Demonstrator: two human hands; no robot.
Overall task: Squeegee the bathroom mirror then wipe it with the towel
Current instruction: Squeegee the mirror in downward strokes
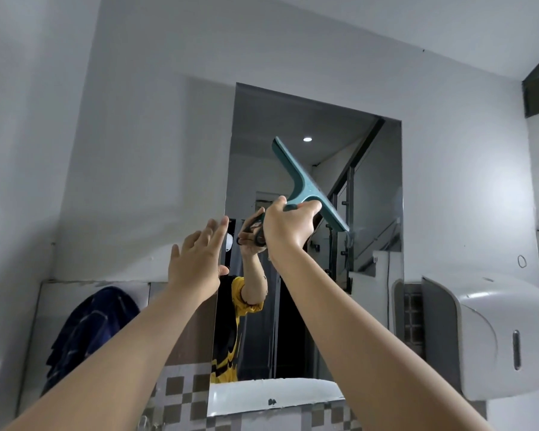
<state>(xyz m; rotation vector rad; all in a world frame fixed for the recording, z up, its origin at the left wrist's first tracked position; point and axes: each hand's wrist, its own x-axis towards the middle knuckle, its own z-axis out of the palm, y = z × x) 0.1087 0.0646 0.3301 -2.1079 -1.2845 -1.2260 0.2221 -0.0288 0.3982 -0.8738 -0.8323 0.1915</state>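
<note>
White walls frame the mirror (371, 181); right hand (288, 227) grips squeegee (308, 185), left hand (196, 259) spread, towel (87, 331) left.

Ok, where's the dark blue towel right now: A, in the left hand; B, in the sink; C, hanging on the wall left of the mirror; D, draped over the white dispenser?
C: the dark blue towel hangs on the wall left of the mirror, while the left hand is open and empty.

Dim, even light; a ceiling lamp (307, 139) glares in the mirror (371, 181); wide-angle bending at edges.
</note>
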